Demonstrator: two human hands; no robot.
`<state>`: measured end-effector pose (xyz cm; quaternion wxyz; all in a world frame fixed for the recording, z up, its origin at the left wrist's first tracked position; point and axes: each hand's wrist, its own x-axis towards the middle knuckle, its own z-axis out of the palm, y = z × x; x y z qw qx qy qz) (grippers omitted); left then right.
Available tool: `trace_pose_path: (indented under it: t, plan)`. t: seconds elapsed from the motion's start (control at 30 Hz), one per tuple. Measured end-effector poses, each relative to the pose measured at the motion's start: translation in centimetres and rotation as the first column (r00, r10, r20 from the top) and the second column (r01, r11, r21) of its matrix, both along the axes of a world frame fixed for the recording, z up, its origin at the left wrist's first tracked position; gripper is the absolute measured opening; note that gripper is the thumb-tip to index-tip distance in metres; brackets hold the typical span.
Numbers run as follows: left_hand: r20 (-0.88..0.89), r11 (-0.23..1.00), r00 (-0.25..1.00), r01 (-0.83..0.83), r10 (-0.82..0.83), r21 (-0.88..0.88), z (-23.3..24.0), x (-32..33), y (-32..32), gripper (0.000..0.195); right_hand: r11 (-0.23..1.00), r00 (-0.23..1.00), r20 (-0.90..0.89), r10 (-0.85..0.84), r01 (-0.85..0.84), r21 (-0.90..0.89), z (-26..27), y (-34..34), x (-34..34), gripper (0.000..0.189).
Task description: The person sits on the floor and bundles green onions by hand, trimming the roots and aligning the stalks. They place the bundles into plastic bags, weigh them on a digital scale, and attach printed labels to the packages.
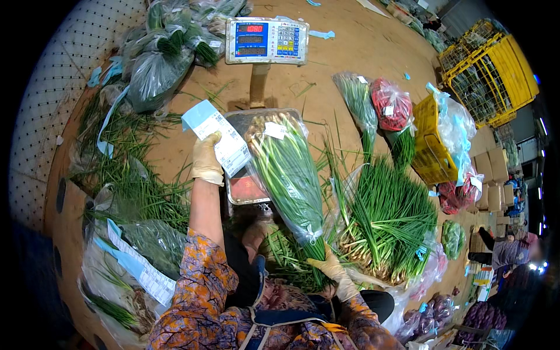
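My left hand (206, 155), in a pale glove, grips a strip of printed labels (221, 140) with a light blue backing end. Beside it, a clear plastic bag of green onions (286, 175) lies slantwise over the pan of a digital scale (245, 190). That bag bears a white label (275, 130) near the root end and is knotted low down. Below the knot, my gloved right hand (331, 267) holds the green tops that stick out. The scale's lit display (267, 40) stands on a post beyond the pan.
A large heap of loose green onions (389, 218) lies at right. Bagged onions (356, 105), a bag of red chillies (390, 105) and a yellow crate (431, 140) stand beyond it. Cut leaves (144, 192) and filled bags (162, 70) spread at left. A person (512, 253) is at far right.
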<state>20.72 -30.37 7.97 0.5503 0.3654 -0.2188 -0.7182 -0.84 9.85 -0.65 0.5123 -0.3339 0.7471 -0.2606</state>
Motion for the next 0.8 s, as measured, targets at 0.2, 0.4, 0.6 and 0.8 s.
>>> trace_pose_path:
  t: [0.2,0.4,0.6,0.8]
  plan:
    - [0.147,0.995,0.988,0.059,-0.047,-0.079,-0.7,0.1,0.1,0.027,0.947,0.952,-0.174,-0.253,0.207,-0.246,5.5,-9.0,-5.9,0.037]
    - [0.202,0.991,0.977,0.091,-0.071,-0.093,1.0,-0.7,-0.2,0.027,0.822,0.904,-0.421,0.076,-0.296,-0.486,7.5,-30.5,-6.8,0.024]
    - [0.2,0.98,0.966,0.184,-0.165,-0.079,1.0,-0.1,-1.2,0.027,0.802,0.695,-0.647,0.314,-0.559,-0.212,4.4,-43.6,-3.5,0.027]
    - [0.199,0.981,0.968,0.171,-0.15,-0.094,0.8,-0.2,-1.9,0.029,0.758,0.544,-0.742,0.392,-0.648,-0.075,3.3,-45.8,-3.1,0.024]
